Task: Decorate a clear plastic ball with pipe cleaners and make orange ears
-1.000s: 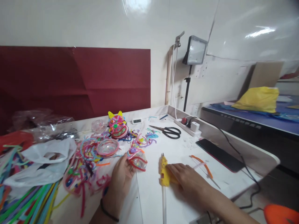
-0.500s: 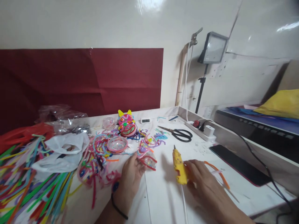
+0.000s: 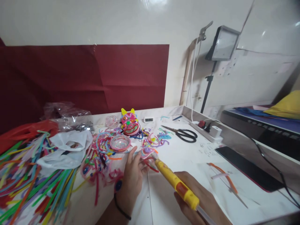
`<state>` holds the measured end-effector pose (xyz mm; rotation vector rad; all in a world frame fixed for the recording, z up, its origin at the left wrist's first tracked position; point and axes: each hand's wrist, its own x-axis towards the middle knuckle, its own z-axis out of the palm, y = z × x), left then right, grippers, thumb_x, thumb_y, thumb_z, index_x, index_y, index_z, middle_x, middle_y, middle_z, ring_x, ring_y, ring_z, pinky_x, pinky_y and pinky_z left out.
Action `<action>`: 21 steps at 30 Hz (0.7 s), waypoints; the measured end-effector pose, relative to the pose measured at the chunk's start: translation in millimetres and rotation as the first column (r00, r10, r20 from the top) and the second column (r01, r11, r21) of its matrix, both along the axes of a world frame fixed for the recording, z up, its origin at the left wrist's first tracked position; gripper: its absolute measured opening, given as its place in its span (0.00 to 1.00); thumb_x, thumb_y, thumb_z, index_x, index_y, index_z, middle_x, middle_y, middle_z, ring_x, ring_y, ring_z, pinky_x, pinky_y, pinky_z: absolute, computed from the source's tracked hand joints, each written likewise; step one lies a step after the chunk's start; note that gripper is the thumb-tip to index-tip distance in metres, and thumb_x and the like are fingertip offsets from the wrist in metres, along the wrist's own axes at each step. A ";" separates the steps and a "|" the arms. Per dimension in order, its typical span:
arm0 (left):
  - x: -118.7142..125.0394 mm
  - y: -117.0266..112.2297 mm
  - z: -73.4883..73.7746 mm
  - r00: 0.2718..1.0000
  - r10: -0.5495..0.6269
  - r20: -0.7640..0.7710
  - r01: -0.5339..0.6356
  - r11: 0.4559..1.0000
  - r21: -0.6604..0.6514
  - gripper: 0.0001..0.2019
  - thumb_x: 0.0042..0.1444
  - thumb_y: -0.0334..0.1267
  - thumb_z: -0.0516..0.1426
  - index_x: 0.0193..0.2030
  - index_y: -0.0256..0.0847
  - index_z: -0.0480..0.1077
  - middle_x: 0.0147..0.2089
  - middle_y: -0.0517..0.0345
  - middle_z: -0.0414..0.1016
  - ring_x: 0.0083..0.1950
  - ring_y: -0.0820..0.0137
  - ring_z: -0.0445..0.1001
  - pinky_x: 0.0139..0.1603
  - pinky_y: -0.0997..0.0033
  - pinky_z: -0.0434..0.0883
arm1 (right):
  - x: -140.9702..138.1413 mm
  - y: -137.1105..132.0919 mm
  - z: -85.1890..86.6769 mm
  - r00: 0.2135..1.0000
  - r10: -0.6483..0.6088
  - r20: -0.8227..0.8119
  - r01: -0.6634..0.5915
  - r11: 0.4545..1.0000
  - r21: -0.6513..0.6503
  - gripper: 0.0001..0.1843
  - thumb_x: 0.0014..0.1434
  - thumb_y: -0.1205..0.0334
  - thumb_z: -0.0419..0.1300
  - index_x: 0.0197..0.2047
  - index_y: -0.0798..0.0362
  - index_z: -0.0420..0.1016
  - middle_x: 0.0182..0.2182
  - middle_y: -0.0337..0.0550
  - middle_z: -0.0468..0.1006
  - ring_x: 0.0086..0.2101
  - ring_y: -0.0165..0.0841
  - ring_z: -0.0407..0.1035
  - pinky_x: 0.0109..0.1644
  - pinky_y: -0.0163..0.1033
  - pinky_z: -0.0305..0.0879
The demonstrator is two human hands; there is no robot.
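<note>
My left hand (image 3: 131,176) pinches a small clear plastic craft piece (image 3: 150,162) edged with red pipe cleaner. My right hand (image 3: 200,195) grips a yellow hot glue gun (image 3: 174,179) that tilts up and to the left. Its nozzle is at the craft piece; I cannot tell if it touches. Just behind lie curled pink and purple pipe cleaners (image 3: 156,142). A finished pink animal head with yellow ears (image 3: 130,123) stands farther back. A round clear dish with a pink rim (image 3: 120,143) sits left of my left hand.
Black-handled scissors (image 3: 186,135) lie behind the glue gun. A black phone-like slab (image 3: 248,168) and an orange pipe cleaner (image 3: 225,176) are on the right, near a power strip (image 3: 206,131). Many pipe cleaners (image 3: 51,190) and a white plastic bag (image 3: 67,153) crowd the left.
My right hand has tilted the glue gun from upright to slanting left and brought its nozzle to the craft piece. The view has shifted slightly left.
</note>
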<state>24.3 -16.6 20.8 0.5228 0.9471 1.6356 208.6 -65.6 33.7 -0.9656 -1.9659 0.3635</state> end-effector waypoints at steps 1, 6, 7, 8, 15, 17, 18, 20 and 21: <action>0.6 0.0 1.4 1.000 -0.004 -0.004 0.004 1.000 -0.004 0.20 0.49 0.32 0.59 0.51 0.46 0.66 0.41 0.54 0.74 0.30 0.70 0.75 0.25 0.74 0.70 | -1.6 -0.6 -0.6 1.000 0.001 0.016 -0.001 1.000 -0.013 0.07 0.62 0.61 0.48 0.41 0.45 0.66 0.27 0.39 0.73 0.23 0.32 0.69 0.27 0.35 0.69; 1.2 1.4 1.0 0.999 -0.042 0.013 0.042 0.999 0.024 0.12 0.50 0.35 0.60 0.43 0.44 0.72 0.43 0.52 0.75 0.32 0.68 0.74 0.29 0.72 0.72 | -3.0 -1.4 -6.1 0.993 0.082 0.083 -0.078 0.995 -0.056 0.11 0.61 0.59 0.49 0.47 0.46 0.65 0.34 0.43 0.75 0.29 0.35 0.72 0.31 0.37 0.71; 0.7 1.9 -0.6 0.999 -0.043 0.010 0.042 0.999 0.028 0.12 0.50 0.36 0.60 0.43 0.44 0.72 0.43 0.53 0.75 0.32 0.68 0.74 0.29 0.72 0.72 | -3.0 -1.1 -7.2 0.990 0.106 0.090 -0.100 0.993 -0.063 0.12 0.61 0.58 0.49 0.48 0.47 0.65 0.35 0.44 0.75 0.31 0.36 0.73 0.32 0.37 0.71; 0.1 2.4 -2.4 0.999 -0.042 0.004 0.042 0.999 0.029 0.12 0.50 0.36 0.60 0.43 0.43 0.73 0.42 0.52 0.75 0.33 0.68 0.74 0.29 0.72 0.72 | -3.0 -0.6 -8.2 0.987 0.131 0.095 -0.125 0.989 -0.074 0.12 0.61 0.57 0.50 0.49 0.47 0.64 0.36 0.44 0.75 0.32 0.37 0.73 0.34 0.38 0.72; 0.4 4.2 -5.0 0.999 -0.007 -0.045 0.008 0.999 0.039 0.11 0.49 0.35 0.60 0.41 0.42 0.74 0.47 0.50 0.75 0.36 0.66 0.74 0.28 0.73 0.71 | -4.2 6.7 -14.4 0.955 0.260 0.140 -0.242 0.961 -0.133 0.13 0.62 0.59 0.50 0.51 0.47 0.61 0.41 0.47 0.74 0.39 0.38 0.71 0.41 0.39 0.70; 1.3 3.5 -3.0 0.998 -0.006 -0.066 0.008 1.000 0.026 0.12 0.50 0.36 0.60 0.43 0.43 0.74 0.47 0.49 0.75 0.37 0.65 0.75 0.27 0.74 0.70 | -5.9 8.6 -18.5 0.956 0.257 0.141 -0.244 0.964 -0.102 0.14 0.62 0.59 0.50 0.51 0.46 0.60 0.40 0.47 0.73 0.38 0.38 0.71 0.40 0.39 0.70; 1.6 3.1 -2.3 0.997 -0.006 -0.076 0.008 1.000 0.020 0.12 0.50 0.36 0.60 0.43 0.43 0.74 0.48 0.50 0.75 0.37 0.65 0.75 0.26 0.74 0.70 | -7.0 9.3 -20.7 0.959 0.246 0.140 -0.237 0.968 -0.081 0.14 0.62 0.60 0.50 0.51 0.47 0.60 0.40 0.47 0.73 0.38 0.38 0.71 0.40 0.40 0.70; 1.6 2.4 -2.2 0.995 -0.006 -0.097 0.007 1.000 0.010 0.12 0.50 0.36 0.60 0.43 0.44 0.73 0.48 0.50 0.75 0.38 0.65 0.75 0.28 0.74 0.71 | -9.4 10.0 -24.0 0.965 0.227 0.135 -0.226 0.974 -0.020 0.13 0.63 0.60 0.49 0.51 0.48 0.60 0.39 0.48 0.73 0.37 0.39 0.71 0.39 0.40 0.70; 1.2 2.3 -2.9 0.994 -0.003 -0.108 0.004 1.000 0.010 0.12 0.51 0.36 0.59 0.44 0.44 0.73 0.48 0.50 0.75 0.39 0.65 0.75 0.29 0.74 0.71 | -10.6 10.0 -24.9 0.967 0.218 0.130 -0.222 0.975 0.014 0.13 0.63 0.60 0.48 0.51 0.48 0.61 0.38 0.48 0.73 0.36 0.39 0.70 0.38 0.41 0.69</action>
